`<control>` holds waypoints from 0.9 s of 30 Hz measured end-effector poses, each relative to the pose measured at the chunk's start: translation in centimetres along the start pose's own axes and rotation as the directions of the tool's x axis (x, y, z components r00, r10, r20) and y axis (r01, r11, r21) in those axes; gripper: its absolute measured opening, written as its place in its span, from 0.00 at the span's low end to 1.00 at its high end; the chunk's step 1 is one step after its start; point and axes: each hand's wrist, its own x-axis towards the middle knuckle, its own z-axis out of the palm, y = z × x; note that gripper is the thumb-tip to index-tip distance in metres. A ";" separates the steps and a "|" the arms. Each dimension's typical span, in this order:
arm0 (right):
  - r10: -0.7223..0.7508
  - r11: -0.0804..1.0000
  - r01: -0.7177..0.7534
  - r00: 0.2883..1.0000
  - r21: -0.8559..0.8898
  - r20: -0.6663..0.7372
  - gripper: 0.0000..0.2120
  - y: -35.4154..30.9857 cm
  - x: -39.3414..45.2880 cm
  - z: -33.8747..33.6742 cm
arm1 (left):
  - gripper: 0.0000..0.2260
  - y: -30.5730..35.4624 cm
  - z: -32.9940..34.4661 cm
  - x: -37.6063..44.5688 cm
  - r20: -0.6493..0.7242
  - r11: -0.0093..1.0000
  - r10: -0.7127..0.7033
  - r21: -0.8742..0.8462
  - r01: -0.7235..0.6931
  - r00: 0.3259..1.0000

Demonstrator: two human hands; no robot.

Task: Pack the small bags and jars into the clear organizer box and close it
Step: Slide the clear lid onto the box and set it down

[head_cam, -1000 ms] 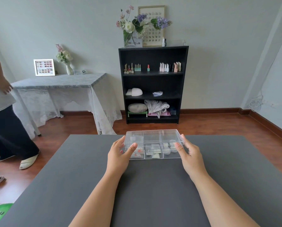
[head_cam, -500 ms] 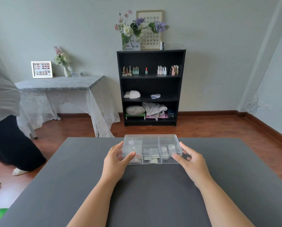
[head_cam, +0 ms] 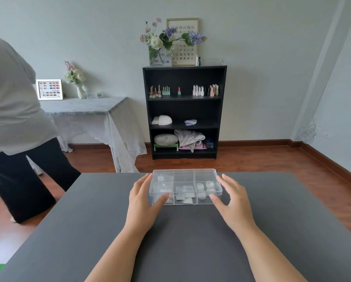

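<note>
The clear organizer box [head_cam: 184, 176] sits on the dark grey table [head_cam: 182, 237] near its far edge, with its lid down flat. Through the lid I see small bags [head_cam: 183, 192] in the middle compartments and small jars [head_cam: 205, 187] on the right. My left hand [head_cam: 143, 202] cups the box's left end, thumb against the front left corner and fingers along the side. My right hand [head_cam: 232, 202] is spread open by the right end, thumb tip at the front right corner and fingers just off the side.
A person [head_cam: 14, 127] in a white top and dark trousers stands at the left beside the table. A black shelf unit [head_cam: 183, 112] stands against the far wall, with a cloth-covered side table [head_cam: 85, 107] to its left. Wooden floor lies between them and my table.
My thumbs have slid off the lid to the box's front corners and my right fingers have spread away from its side. The person at the left has stepped closer.
</note>
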 end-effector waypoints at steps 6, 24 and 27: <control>-0.318 0.942 0.317 0.948 -0.113 0.008 0.14 -1.5 -0.6 1.7 | 0.09 1.4 1.0 -1.4 -0.094 0.761 0.485 0.534 -0.367 0.869; -0.125 0.976 0.117 0.992 -0.186 -0.029 0.17 0.2 -0.1 0.0 | 0.24 3.3 4.7 -0.8 0.197 0.839 0.269 0.434 -0.330 0.943; -0.119 0.978 0.118 0.993 -0.172 0.002 0.19 0.4 0.3 0.0 | 0.27 3.2 5.1 -0.3 0.213 0.842 0.237 0.441 -0.310 0.948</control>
